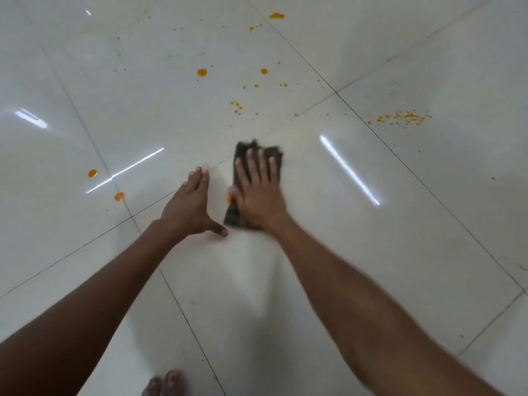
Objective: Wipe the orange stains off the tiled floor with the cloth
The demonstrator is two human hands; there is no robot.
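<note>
A dark folded cloth (pixel 243 151) lies flat on the white tiled floor (pixel 371 224). My right hand (pixel 258 192) presses on it with straight, spread fingers and looks blurred. My left hand (pixel 193 205) rests flat on the floor just left of the cloth, thumb out toward it. Orange stains are scattered beyond the cloth: a round drop (pixel 202 72), another drop (pixel 264 71), a cluster of specks (pixel 236 107), a larger blob (pixel 276 16) far away. Two drops (pixel 92 173) (pixel 119 196) lie to the left, and a spray of specks (pixel 403 118) to the right.
Dark grout lines cross the glossy tiles, with bright light reflections (pixel 348 170) on them. Toes of a bare foot (pixel 165 382) show at the bottom edge. A lone orange speck (pixel 493 178) sits far right.
</note>
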